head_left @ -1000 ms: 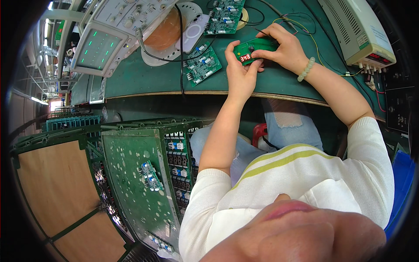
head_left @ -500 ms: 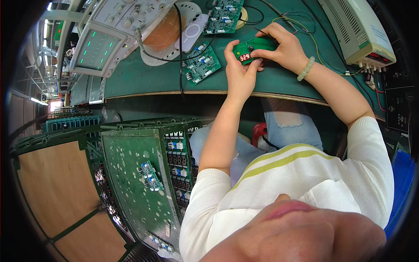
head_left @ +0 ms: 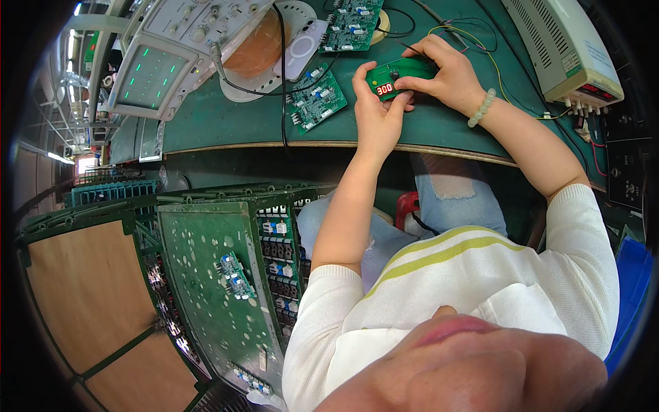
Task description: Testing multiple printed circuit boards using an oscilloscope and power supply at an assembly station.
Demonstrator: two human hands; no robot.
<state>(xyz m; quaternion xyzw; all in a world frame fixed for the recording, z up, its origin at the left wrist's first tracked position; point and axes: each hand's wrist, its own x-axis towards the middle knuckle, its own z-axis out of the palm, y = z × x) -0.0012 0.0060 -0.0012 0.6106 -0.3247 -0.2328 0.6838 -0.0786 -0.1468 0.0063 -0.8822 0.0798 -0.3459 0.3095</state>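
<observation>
— Dark green tabletop up there, with a wood-coloured front edge. What do the containers around you hold?

— Below that edge, at my left, stands a green-painted metal rack. Its side shows rows of circuit boards with white and black parts, and a small green board with blue-and-white parts rests on its broad, speckled face. Farther left is a green-framed crate with tan wooden panels; I can't see into it. Beyond it sits a teal slatted crate, its contents too small to tell.

— And your grip?

— Narrow on both sides. Over the tabletop, my left hand holds the left end of a green rectangular circuit board with a red lit display. My right hand clasps its right end, thumb on its face beside the display.

— Any room to move?

— Some green surface shows between the board and the front edge. To my left it's tighter: a loose green circuit board lies near my fingers, and a thick black cable drops over the edge. To my right, a wider stretch reaches a beige vented power supply.
</observation>
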